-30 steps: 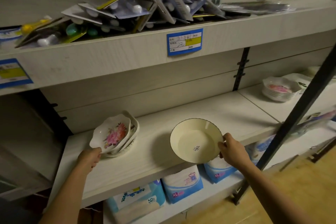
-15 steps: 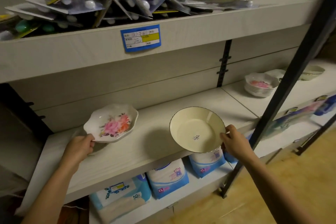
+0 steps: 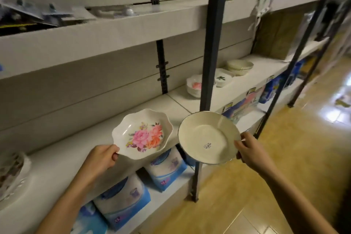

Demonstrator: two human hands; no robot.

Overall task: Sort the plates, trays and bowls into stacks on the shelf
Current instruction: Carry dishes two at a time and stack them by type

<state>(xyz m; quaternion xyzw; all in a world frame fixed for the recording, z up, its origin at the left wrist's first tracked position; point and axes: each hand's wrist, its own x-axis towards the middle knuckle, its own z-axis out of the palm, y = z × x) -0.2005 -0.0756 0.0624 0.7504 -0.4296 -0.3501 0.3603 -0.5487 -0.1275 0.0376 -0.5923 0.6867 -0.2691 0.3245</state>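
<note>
My left hand [image 3: 101, 159] grips the rim of a scalloped white bowl with pink flowers [image 3: 142, 134], held above the front of the white shelf [image 3: 57, 163]. My right hand [image 3: 248, 151] holds a plain cream bowl with a dark rim and a barcode sticker [image 3: 208, 137] out past the shelf edge, tilted toward me. Farther right on the shelf stand a stack of flowered bowls [image 3: 193, 86], a white square dish with a green motif [image 3: 223, 79] and a stack of cream bowls [image 3: 239, 66]. A stack of patterned dishes [image 3: 11, 175] sits at the far left.
A dark metal upright [image 3: 210, 53] crosses in front of the shelf between me and the right-hand stacks; a second upright [image 3: 296, 53] leans farther right. Blue and white XL packs [image 3: 123, 199] fill the lower shelf. Packaged goods lie on the upper shelf. The wooden floor lies to the right.
The view has swung right along the shelf. Both hands have carried their bowls to the right, and the flowered bowl is now well away from the left stack.
</note>
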